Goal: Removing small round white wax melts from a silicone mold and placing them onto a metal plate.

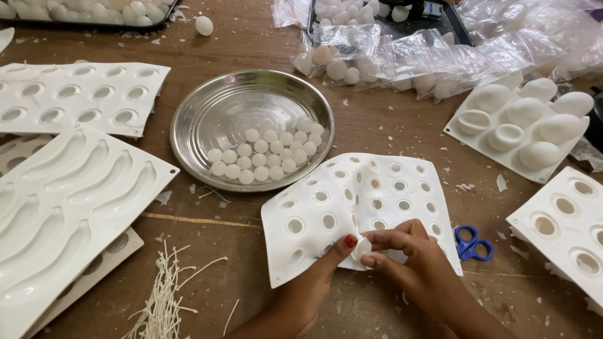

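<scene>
While most round pockets of the floppy white silicone mould sheet [352,201] already gape empty on the brown wooden surface [207,44], a round steel dish [213,116] just beyond it holds about two dozen small white wax discs [264,157]. At the sheet's near edge, the left hand [320,276] and right hand [414,257] pinch one more white disc [362,248] between their fingers.

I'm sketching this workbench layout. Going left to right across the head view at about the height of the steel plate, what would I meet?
Banana-shaped mould → steel plate holding small white balls → bent round-hole mould pinched by left hand and right hand → blue scissors → egg mould.
</scene>
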